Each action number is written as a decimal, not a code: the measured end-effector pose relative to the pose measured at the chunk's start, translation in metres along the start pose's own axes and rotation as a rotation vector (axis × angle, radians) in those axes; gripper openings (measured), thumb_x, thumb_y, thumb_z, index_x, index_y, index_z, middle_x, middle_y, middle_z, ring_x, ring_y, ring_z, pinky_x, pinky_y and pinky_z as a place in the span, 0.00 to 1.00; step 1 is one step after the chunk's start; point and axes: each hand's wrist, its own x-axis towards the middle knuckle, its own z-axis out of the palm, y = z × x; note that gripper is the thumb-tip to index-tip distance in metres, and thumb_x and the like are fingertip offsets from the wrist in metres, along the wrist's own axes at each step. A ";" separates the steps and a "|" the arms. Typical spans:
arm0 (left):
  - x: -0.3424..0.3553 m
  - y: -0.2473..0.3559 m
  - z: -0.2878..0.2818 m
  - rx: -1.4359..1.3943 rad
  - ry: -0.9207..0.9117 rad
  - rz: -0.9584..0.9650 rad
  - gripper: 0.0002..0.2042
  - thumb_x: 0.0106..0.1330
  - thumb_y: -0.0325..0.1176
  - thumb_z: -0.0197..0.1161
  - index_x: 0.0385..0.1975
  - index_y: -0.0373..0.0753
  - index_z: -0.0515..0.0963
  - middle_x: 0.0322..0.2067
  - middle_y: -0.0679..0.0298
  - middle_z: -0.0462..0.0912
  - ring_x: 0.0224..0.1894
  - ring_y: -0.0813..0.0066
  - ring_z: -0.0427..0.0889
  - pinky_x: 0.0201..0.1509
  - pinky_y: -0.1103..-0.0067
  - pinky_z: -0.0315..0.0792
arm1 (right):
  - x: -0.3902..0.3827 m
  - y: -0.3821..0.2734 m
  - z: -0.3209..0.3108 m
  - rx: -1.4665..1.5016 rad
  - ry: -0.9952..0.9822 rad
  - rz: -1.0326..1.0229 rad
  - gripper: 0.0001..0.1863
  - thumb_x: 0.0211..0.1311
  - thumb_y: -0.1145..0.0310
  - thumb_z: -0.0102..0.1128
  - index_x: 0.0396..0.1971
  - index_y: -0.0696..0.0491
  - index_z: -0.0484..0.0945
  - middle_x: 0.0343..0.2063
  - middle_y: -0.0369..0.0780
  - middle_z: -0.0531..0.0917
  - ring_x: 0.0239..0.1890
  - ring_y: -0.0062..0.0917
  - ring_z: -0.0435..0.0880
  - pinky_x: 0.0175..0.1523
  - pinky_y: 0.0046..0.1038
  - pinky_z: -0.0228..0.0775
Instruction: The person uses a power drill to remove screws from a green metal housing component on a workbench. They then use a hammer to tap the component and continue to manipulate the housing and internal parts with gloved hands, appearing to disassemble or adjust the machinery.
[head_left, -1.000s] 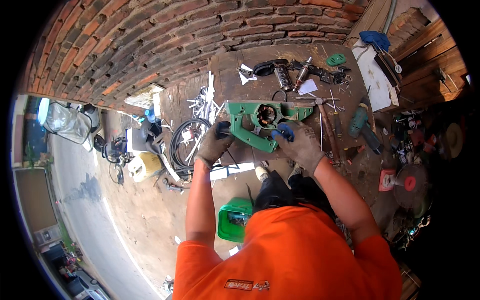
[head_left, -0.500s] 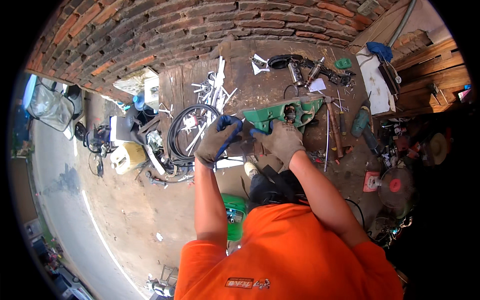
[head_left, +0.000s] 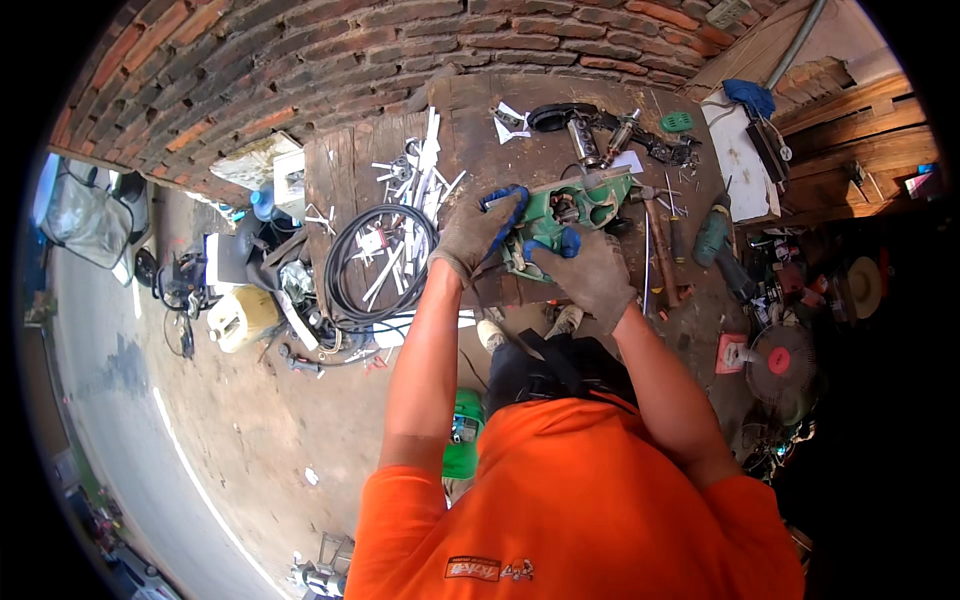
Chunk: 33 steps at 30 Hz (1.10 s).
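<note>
A green power tool housing (head_left: pixel 602 200) with an opened body and a metal part inside is held over the near side of the wooden workbench. My left hand (head_left: pixel 478 236), in a grey-brown glove with blue fingertips, is closed on the housing's left end. My right hand (head_left: pixel 592 272), gloved alike, grips its near side with bent fingers, the blue tips against the green shell. Part of the housing is hidden behind both gloves. To the right of it, on the bench, lies a hammer (head_left: pixel 662 250) beside a long thin rod (head_left: pixel 647 270).
Coiled black cable (head_left: pixel 335 265) and white strips (head_left: pixel 425 160) lie left on the workbench (head_left: pixel 465 115). Metal tool parts (head_left: pixel 584 142) sit at the back, a green cordless drill (head_left: pixel 713 235) at right. A brick wall (head_left: pixel 400 55) closes the far side; a yellow jerrycan (head_left: pixel 245 318) stands left.
The housing has tilted, so its open inside now faces up more. My left hand has moved right and onto its end. My right hand has shifted slightly right and nearer to me.
</note>
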 end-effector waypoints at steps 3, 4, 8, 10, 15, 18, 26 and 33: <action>-0.006 -0.003 0.009 0.156 0.032 0.038 0.21 0.65 0.42 0.68 0.51 0.33 0.81 0.38 0.59 0.87 0.40 0.75 0.84 0.45 0.78 0.76 | -0.011 0.017 -0.005 0.183 -0.027 -0.031 0.24 0.54 0.49 0.67 0.38 0.56 0.84 0.32 0.46 0.87 0.38 0.39 0.87 0.44 0.37 0.76; -0.004 -0.003 0.010 0.226 0.047 0.055 0.22 0.64 0.43 0.68 0.51 0.33 0.81 0.39 0.58 0.87 0.41 0.73 0.84 0.46 0.78 0.76 | -0.014 0.020 -0.010 0.233 -0.063 -0.016 0.24 0.54 0.49 0.66 0.39 0.56 0.84 0.32 0.46 0.87 0.38 0.39 0.87 0.45 0.38 0.76; -0.009 -0.004 0.019 0.311 0.076 0.056 0.24 0.62 0.45 0.69 0.52 0.35 0.81 0.42 0.54 0.87 0.43 0.68 0.86 0.49 0.76 0.77 | -0.018 0.009 0.004 -0.314 0.009 -0.072 0.28 0.55 0.44 0.64 0.39 0.57 0.82 0.31 0.48 0.86 0.38 0.41 0.87 0.46 0.39 0.77; -0.010 -0.011 0.021 0.319 0.094 0.113 0.24 0.63 0.44 0.69 0.52 0.33 0.81 0.42 0.56 0.87 0.42 0.72 0.85 0.49 0.77 0.78 | -0.010 0.005 0.011 -0.401 0.006 -0.013 0.30 0.55 0.42 0.63 0.39 0.58 0.81 0.31 0.48 0.86 0.38 0.43 0.86 0.46 0.40 0.77; -0.016 -0.004 0.024 0.208 0.053 0.002 0.18 0.69 0.32 0.64 0.55 0.30 0.78 0.43 0.62 0.86 0.41 0.82 0.82 0.45 0.83 0.77 | -0.021 0.009 0.000 -0.334 0.060 -0.061 0.31 0.50 0.42 0.67 0.41 0.57 0.82 0.34 0.51 0.86 0.40 0.45 0.86 0.49 0.41 0.76; -0.012 -0.015 0.022 0.194 0.081 0.057 0.21 0.66 0.39 0.69 0.54 0.32 0.79 0.42 0.61 0.86 0.41 0.80 0.81 0.46 0.80 0.76 | -0.034 0.005 -0.053 0.069 0.034 -0.083 0.28 0.52 0.45 0.69 0.35 0.59 0.82 0.29 0.44 0.86 0.32 0.35 0.86 0.42 0.37 0.76; -0.024 -0.008 0.037 0.199 0.224 0.055 0.27 0.67 0.37 0.69 0.62 0.30 0.70 0.47 0.59 0.81 0.42 0.81 0.80 0.40 0.85 0.74 | -0.038 0.092 -0.167 -0.049 0.213 0.166 0.28 0.54 0.49 0.72 0.45 0.57 0.81 0.36 0.41 0.86 0.37 0.26 0.85 0.42 0.33 0.75; -0.048 -0.006 0.044 0.716 0.466 0.371 0.26 0.67 0.33 0.67 0.64 0.32 0.69 0.56 0.51 0.74 0.51 0.65 0.79 0.53 0.74 0.74 | -0.042 0.141 -0.217 -0.567 0.129 0.037 0.32 0.52 0.51 0.69 0.53 0.57 0.77 0.49 0.50 0.82 0.51 0.45 0.81 0.56 0.40 0.72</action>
